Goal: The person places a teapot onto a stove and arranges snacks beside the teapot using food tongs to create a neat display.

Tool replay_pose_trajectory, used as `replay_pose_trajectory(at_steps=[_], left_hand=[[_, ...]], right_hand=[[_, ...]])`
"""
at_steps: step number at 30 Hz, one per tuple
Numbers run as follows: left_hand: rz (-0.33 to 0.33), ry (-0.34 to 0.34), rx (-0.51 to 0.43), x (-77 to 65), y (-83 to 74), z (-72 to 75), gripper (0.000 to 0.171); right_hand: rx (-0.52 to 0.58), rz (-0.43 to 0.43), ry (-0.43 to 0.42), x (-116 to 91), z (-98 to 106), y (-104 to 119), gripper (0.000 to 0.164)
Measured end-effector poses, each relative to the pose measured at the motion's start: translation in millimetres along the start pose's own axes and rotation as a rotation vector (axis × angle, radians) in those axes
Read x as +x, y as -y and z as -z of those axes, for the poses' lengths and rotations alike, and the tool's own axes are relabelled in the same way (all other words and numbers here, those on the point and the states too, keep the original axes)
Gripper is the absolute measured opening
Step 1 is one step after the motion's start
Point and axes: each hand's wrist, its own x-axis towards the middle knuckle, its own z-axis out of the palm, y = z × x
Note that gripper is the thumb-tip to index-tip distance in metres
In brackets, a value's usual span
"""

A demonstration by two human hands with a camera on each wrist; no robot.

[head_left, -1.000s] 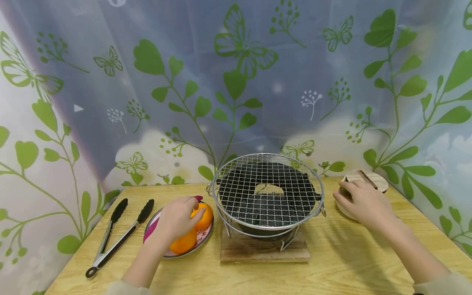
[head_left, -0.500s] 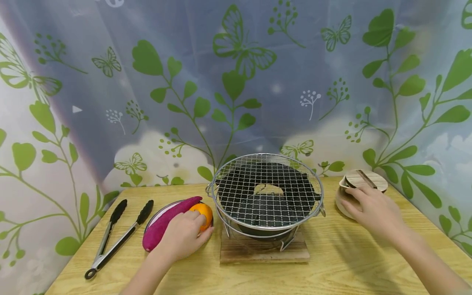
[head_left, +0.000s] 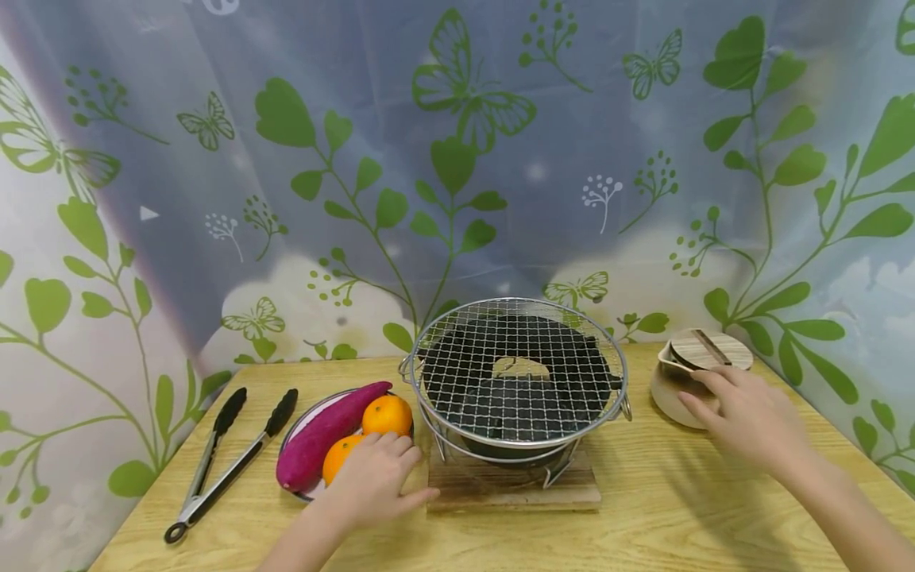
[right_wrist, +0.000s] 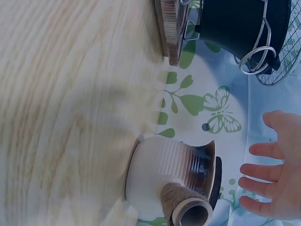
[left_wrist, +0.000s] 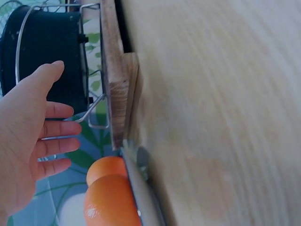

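Two oranges: one at the right rear of the plate (head_left: pixel 388 415), the other nearer the person (head_left: pixel 339 459) and partly hidden in the head view by the left hand.
Plate: dark-rimmed and pale inside (head_left: pixel 313 411), on the table left of the grill, bearing the oranges and the sweet potato.
Sweet potato: purple (head_left: pixel 329 437), lying diagonally along the plate's left side, its near end over the rim.
Left hand: wide and holding nothing (head_left: pixel 379 481), fingers extended, thumb held apart, near the plate; the left wrist view shows it clear of the oranges.
Right hand: also wide and holding nothing (head_left: pixel 750 417), fingers spread in the right wrist view, near the pot and apart from it.
Pot: cream, upright (head_left: pixel 675 397), at the table's right, with a twine-wrapped handle (right_wrist: pixel 181 195).
Lid: round, wood-grained (head_left: pixel 711 349), crossed by a dark strip, on top of the pot.
Grill: round wire mesh (head_left: pixel 522 413) over a dark bowl (left_wrist: pixel 56 42) in a wire stand, set on a wooden board (head_left: pixel 515 496).
Tongs: black-tipped (head_left: pixel 236 467), arms spread, lying left of the plate.
Table: pale wood grain (head_left: pixel 572 548), before a leaf-and-butterfly backdrop (head_left: pixel 357 48).
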Motion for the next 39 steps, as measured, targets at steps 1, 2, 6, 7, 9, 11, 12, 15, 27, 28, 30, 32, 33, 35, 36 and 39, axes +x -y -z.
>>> replay_pose_trajectory(at_steps=[1, 2, 6, 7, 9, 11, 12, 15, 27, 28, 30, 32, 33, 35, 36, 39], left_hand=[[-0.005, 0.007, -0.001, -0.4, -1.6, -1.5, 0.043], [-0.011, 0.014, -0.004, -1.1, -3.3, -3.0, 0.043], [-0.033, 0.025, -0.033, -4.1, -10.4, -7.9, 0.041], [-0.041, 0.023, -0.037, -4.9, -12.0, -8.9, 0.041], [-0.057, 0.021, -0.042, -5.8, -15.0, -10.7, 0.041], [-0.07, 0.018, -0.041, -6.3, -17.2, -12.3, 0.042], [-0.078, 0.019, -0.038, -6.5, -18.2, -13.1, 0.042], [-0.088, 0.026, -0.046, -8.0, -20.6, -14.7, 0.042], [-0.11, 0.073, -0.104, -13.0, -26.2, -20.2, 0.041], [-0.113, 0.069, -0.103, -12.8, -26.2, -20.1, 0.041], [-0.117, 0.063, -0.104, -12.1, -26.4, -19.6, 0.04], [-0.116, 0.065, -0.109, -11.3, -26.3, -19.1, 0.039], [-0.114, 0.069, -0.113, -11.1, -26.3, -18.8, 0.039], [-0.109, 0.076, -0.118, -10.5, -26.1, -18.2, 0.039], [-0.108, 0.078, -0.119, -10.3, -26.1, -17.9, 0.038], [-0.108, 0.081, -0.12, -10.3, -26.2, -17.6, 0.039]], right_hand=[[-0.002, -0.002, 0.005, -0.5, -0.1, -1.2, 0.047], [-0.001, -0.005, 0.012, -0.9, -0.2, -2.2, 0.047], [-0.005, -0.008, 0.016, -3.3, -2.2, -7.0, 0.046], [-0.003, -0.011, 0.018, -3.8, -2.8, -8.1, 0.046], [-0.001, -0.012, 0.016, -5.1, -4.3, -10.5, 0.046], [-0.004, -0.013, 0.01, -6.0, -5.8, -12.8, 0.046], [-0.006, -0.015, 0.009, -6.2, -6.7, -13.8, 0.046], [-0.019, -0.021, 0.005, -6.7, -9.3, -16.9, 0.046], [-0.062, -0.066, 0.001, -5.5, -18.8, -32.3, 0.052], [-0.061, -0.071, 0.0, -5.6, -19.4, -33.8, 0.051], [-0.058, -0.085, 0.003, -6.4, -20.2, -36.5, 0.049], [-0.056, -0.103, 0.014, -7.3, -21.1, -38.7, 0.049], [-0.052, -0.116, 0.031, -7.9, -21.3, -40.2, 0.05], [-0.053, -0.133, 0.052, -9.3, -22.3, -42.6, 0.051], [-0.055, -0.138, 0.059, -10.0, -23.0, -43.6, 0.051], [-0.069, -0.141, 0.06, -12.4, -25.6, -46.4, 0.05]])
